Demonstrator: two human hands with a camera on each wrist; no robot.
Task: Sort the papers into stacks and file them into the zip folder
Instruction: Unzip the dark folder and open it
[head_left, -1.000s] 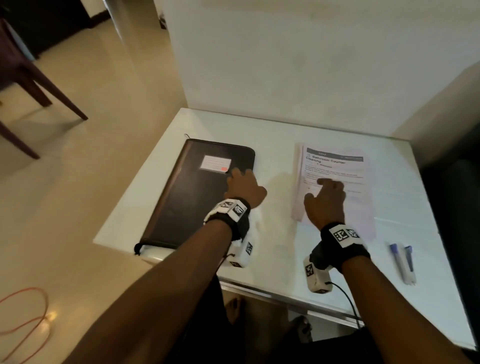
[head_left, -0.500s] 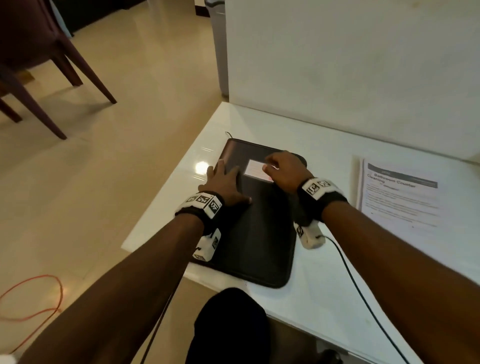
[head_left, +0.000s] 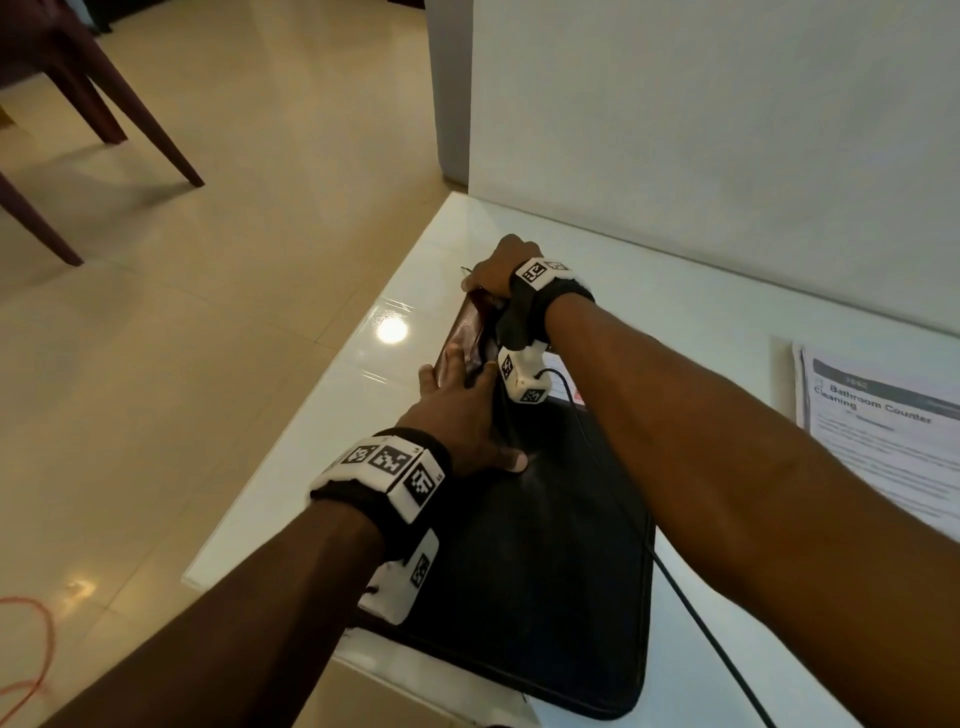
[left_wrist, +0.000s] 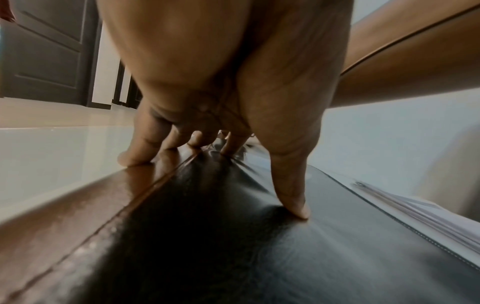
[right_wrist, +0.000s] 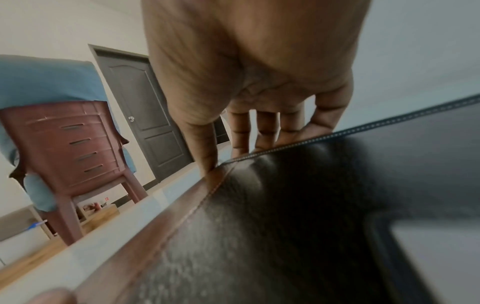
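Nearest us, our left hand (head_left: 457, 415) lies with straight fingers pressed flat on the dark zip folder (head_left: 545, 545), which sits shut on the white table (head_left: 322, 415); farther out, our right hand (head_left: 493, 270) curls over the folder's far corner, thumb on the edge, though we cannot tell whether it has the zip pull; the papers (head_left: 883, 441) lie apart at the right, unfiled. We judge that we are opening the folder; next we must find the pull and run it round while the left hand steadies.
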